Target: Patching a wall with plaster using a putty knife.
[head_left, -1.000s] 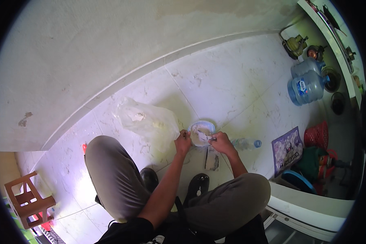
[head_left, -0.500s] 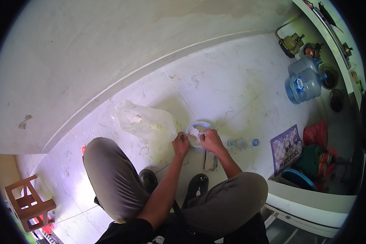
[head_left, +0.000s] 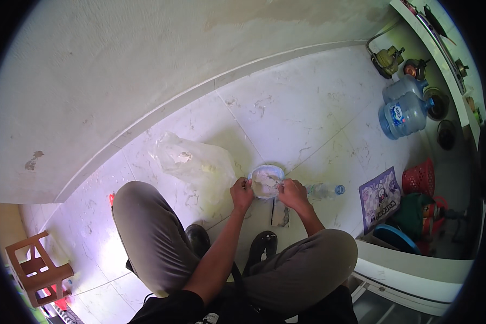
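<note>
A round bowl (head_left: 267, 166) with a pale bluish rim stands on the floor in front of me, with whitish paste (head_left: 264, 181) inside. My left hand (head_left: 242, 193) pinches the bowl's left rim. At the right side of the bowl, my right hand (head_left: 293, 194) is closed on a flat tool smeared with the paste; little of the tool shows. To the right of that hand a clear plastic bottle (head_left: 324, 190) with a blue cap lies on its side. A flat grey piece with a dark edge (head_left: 280, 214) lies just below the bowl.
A translucent plastic bag (head_left: 194, 162) lies left of the bowl. At the right are large blue water jugs (head_left: 405, 114), a purple printed sheet (head_left: 379, 198) and a red basket (head_left: 419, 177). A brown stool (head_left: 40, 270) is at lower left. The wall (head_left: 119, 70) runs across the far side.
My right hand has moved slightly right and down, from over the bowl to its right rim. The flat tool, earlier visible above the paste, is now mostly hidden.
</note>
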Available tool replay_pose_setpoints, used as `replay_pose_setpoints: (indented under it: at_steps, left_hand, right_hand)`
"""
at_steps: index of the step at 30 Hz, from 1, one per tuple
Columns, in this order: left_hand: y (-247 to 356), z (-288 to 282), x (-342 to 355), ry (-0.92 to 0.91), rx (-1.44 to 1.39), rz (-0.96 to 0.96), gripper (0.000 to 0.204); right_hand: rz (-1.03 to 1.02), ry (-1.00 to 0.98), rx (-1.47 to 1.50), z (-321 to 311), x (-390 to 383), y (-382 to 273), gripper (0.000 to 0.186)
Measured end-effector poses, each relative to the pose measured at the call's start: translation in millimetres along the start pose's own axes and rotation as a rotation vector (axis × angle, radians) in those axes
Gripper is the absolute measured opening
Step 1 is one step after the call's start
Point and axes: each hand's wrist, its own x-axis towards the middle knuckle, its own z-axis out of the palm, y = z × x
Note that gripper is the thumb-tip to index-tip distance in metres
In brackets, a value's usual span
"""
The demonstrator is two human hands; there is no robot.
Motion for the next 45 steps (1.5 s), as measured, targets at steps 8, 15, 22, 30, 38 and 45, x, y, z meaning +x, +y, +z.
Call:
replay_pose_setpoints:
  at_steps: [8,15,22,30,38,45]
  left_hand:
    - [-9,6,4,0.041,0.041,0.092,0.013]
    - [-9,4,2,0.047,0.017,0.053,0.013]
    - [-23,7,7,0.017,-0.028,0.032,0.011]
    - [-15,2,4,0.066,0.045,0.068,0.012]
    - [-10,3,3,0.091,0.024,0.126,0.012]
    - [-5,6,-1,0.095,-0.024,0.148,0.012]
  right_hand:
    - [-0.138,0.1,0.11,41,31,20,0.022]
    - [-0.05,-0.056,0.077,35,3,-6,0.02]
    - [-0.181,0.021,0.016,5,27,-23,0.021]
    - [-0.304,-0.195,-0.191,22,2,-18,0.022]
    - [-0.394,-0.01,-0.321,-11,29,-9,0.017]
    - [0.095,-0.101,0.092,22,11,-2,0.024]
